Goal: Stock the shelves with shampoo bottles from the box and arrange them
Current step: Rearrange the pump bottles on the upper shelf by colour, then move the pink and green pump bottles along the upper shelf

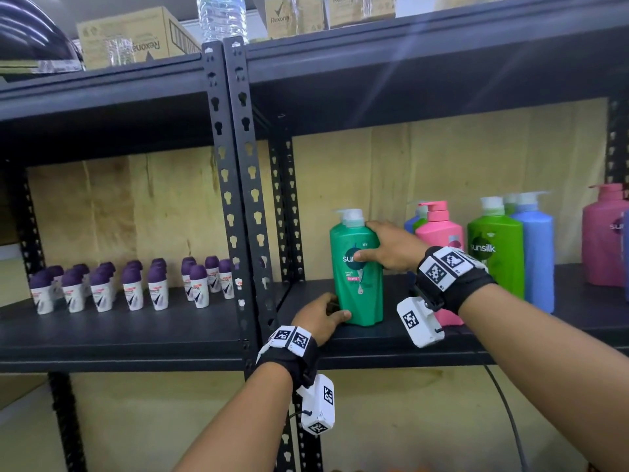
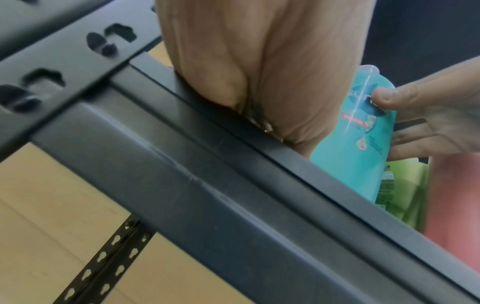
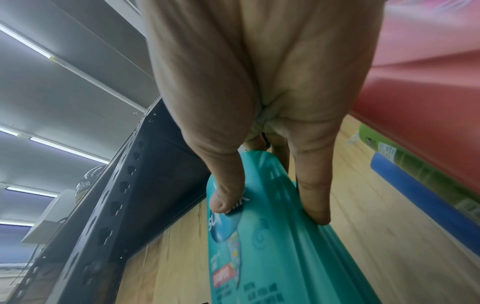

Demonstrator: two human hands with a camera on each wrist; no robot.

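A teal-green shampoo bottle (image 1: 357, 294) with a white pump stands upright at the left end of the dark shelf (image 1: 374, 340). My right hand (image 1: 371, 241) grips its shoulder, thumb on the front label and fingers round the right side. In the right wrist view the right hand (image 3: 270, 209) pinches the bottle (image 3: 272, 257) between thumb and fingers. My left hand (image 1: 328, 315) holds the bottle's base, thumb against the lower front, fingers hidden behind it. In the left wrist view the left hand (image 2: 246, 61) rests on the shelf's front edge (image 2: 207, 164) beside the bottle (image 2: 363, 148).
To the right on the same shelf stand a pink bottle (image 1: 442, 233), a light-green one (image 1: 495, 257), a blue one (image 1: 539, 257) and another pink one (image 1: 606, 236). A black perforated post (image 1: 238, 165) stands just left of the teal bottle. Several small deodorants (image 1: 129, 287) fill the left bay.
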